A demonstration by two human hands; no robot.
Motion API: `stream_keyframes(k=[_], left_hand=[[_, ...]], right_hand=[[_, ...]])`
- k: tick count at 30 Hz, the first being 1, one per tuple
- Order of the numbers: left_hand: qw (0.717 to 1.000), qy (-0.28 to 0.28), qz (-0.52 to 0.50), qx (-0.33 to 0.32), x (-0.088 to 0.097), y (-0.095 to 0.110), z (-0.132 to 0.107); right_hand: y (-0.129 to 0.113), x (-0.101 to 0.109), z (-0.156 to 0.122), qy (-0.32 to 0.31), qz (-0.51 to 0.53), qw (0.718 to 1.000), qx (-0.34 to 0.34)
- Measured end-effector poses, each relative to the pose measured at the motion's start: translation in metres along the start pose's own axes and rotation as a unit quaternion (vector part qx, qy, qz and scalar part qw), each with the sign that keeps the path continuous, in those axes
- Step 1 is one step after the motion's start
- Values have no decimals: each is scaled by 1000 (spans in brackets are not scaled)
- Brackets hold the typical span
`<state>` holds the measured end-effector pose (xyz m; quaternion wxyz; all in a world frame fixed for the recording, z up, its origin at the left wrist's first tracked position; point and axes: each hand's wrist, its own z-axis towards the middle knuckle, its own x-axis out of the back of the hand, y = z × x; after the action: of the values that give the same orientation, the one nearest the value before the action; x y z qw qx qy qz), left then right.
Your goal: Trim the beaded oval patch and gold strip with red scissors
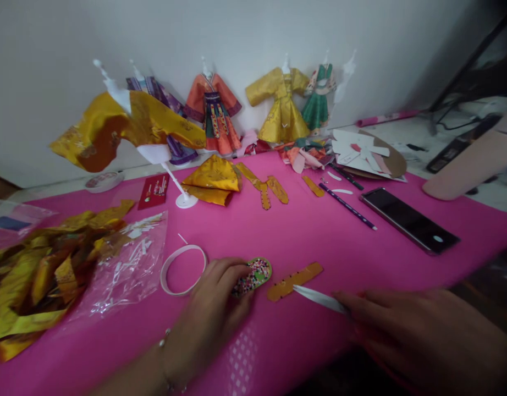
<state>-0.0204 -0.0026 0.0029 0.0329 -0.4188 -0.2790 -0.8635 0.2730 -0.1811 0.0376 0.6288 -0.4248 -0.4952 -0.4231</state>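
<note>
Silver pointed scissors [319, 298] fill the closed right hand [418, 324]; half-curled left hand [216, 297] seemingly steadies a speckled green oval [259, 268] beneath.

1. Doll-clothes sewing workspace; home or studio, can't tell.
2. Pink-covered worktable [311, 231]: marked gold fabric strip [308, 275], scissors [319, 298], purple pencil [347, 206], white paper cutouts [353, 144].
3. Along wall [237, 33]: miniature hanbok-style outfits [284, 113] on white stands.
4. Left: heaped gold brocade scraps [34, 261].

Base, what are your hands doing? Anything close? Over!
Left hand holding speckled oval piece. Right hand holding pointed metal tool, tip over gold strip. White ring close beside left hand.
</note>
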Motion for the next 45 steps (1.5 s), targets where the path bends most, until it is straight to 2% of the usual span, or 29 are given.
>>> stream_keyframes(k=[6,15,19,24,32,35,40,42,45], left_hand=[[999,-14,21,30,-5,-5,-4],[997,-57,36,25,3,-1,0],[998,-40,42,16,4,-3,-1],[1000,-13,3,12,5,-5,0],[999,-9,-18,32,6,-3,0],[1000,-25,13,-11,9,1,1],[986,-84,31,-143,11,13,3],[980,-108,20,-163,8,17,4],[979,-129,13,-160,4,20,4]], right_hand=[[1,-7,9,-23,15,999,31],[0,-14,10,-27,1,998,54],[0,-15,9,-23,-2,999,44],[2,-16,9,-10,17,998,51],[0,-17,10,-8,1,999,52],[1,-18,11,-14,0,998,57],[1,-18,13,-21,7,998,53],[1,-18,12,-25,12,998,55],[2,-19,11,-32,14,998,49]])
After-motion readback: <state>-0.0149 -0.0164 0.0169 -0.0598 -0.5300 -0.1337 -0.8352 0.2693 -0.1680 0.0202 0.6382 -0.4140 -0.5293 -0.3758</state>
